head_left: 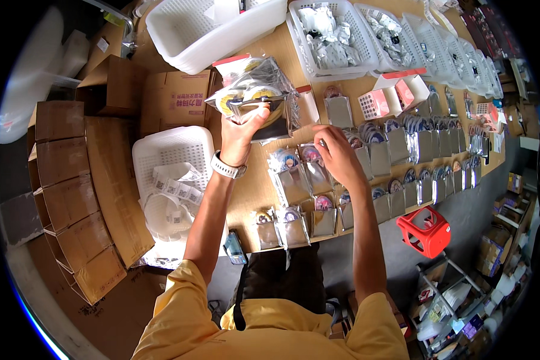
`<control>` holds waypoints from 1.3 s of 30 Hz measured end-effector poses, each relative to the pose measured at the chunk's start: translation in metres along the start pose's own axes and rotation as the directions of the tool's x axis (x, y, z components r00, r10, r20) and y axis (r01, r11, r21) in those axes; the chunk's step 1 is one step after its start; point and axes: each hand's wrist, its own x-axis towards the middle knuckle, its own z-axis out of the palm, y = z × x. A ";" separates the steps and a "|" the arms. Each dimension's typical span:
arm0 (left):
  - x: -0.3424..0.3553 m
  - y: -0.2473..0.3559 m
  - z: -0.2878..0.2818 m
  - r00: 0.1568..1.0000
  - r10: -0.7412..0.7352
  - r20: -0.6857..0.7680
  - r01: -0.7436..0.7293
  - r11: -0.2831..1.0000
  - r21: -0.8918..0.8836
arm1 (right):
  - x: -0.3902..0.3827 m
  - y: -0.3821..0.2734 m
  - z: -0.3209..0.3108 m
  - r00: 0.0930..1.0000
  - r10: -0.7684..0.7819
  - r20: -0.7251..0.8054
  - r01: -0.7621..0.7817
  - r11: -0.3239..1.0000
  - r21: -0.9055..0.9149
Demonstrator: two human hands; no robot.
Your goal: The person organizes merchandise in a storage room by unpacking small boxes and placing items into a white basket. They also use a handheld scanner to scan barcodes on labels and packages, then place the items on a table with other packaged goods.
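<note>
My left hand (244, 129), with a white watch on its wrist, is closed around a stack of shiny clear packets (261, 90) holding round yellow-and-white badges. The stack is raised over the wooden table. My right hand (340, 157) is to its right with fingers curled; a small dark-tipped thing shows at the fingertips, too small to name. Below that hand, bagged round badges with silver backing (291, 180) lie in rows along the table. Other bagged badges (396, 144) overlap in piles toward the right.
White perforated baskets (333, 72) with silver packets line the far edge. An empty white basket (186, 45) stands far left, near brown cartons (168, 102). Another basket (144, 150) holds label strips. Pink-white boxes (396, 96) sit far right. A handheld scanner (235, 248) and red stool (425, 232) are nearer.
</note>
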 end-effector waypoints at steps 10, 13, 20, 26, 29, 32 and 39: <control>-0.034 -0.021 -0.056 0.996 -0.021 -0.088 0.011 0.995 -0.104 | 0.012 0.033 0.037 0.980 -0.196 -0.036 0.169 0.913 -0.372; -0.046 -0.013 -0.064 0.994 -0.016 -0.111 0.003 0.993 -0.119 | 0.019 0.036 0.042 0.971 -0.223 -0.084 0.170 0.896 -0.411; -0.067 -0.010 -0.080 0.995 -0.047 -0.088 0.031 0.983 -0.181 | 0.030 0.038 0.043 0.967 -0.216 -0.138 0.147 0.909 -0.390; -0.078 -0.013 -0.079 0.990 -0.037 -0.135 0.014 0.986 -0.169 | 0.031 0.044 0.052 0.954 -0.240 -0.179 0.142 0.889 -0.434; -0.077 0.002 -0.054 0.973 -0.060 -0.222 0.005 0.971 -0.239 | 0.032 0.047 0.055 0.946 -0.265 -0.188 0.152 0.873 -0.464; -0.083 -0.011 -0.076 0.985 -0.052 -0.165 0.023 0.985 -0.170 | 0.034 0.047 0.057 0.938 -0.280 -0.206 0.156 0.868 -0.472; -0.086 -0.014 -0.081 0.984 -0.061 -0.167 0.030 0.983 -0.182 | 0.030 0.045 0.056 0.929 -0.293 -0.227 0.169 0.880 -0.444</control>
